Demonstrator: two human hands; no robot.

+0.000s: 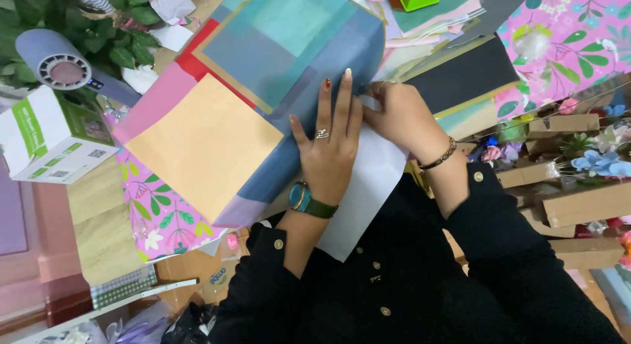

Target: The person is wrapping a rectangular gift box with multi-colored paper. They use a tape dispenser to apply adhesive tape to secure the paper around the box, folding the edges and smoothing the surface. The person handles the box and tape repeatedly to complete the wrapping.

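While the left hand (327, 143) lies flat, fingers spread, on the blue paper-wrapped box (309, 61), the right hand (401, 114) just beside it pinches the white paper flap (368, 186).

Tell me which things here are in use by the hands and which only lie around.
In use: left hand flat on the wrapped box; right hand pinching the white paper.

Lying around: hair dryer, white-green carton, floral paper, black sheet, artificial flowers.

The right hand (402, 114) hides its fingers' grip on the white sheet (368, 186).
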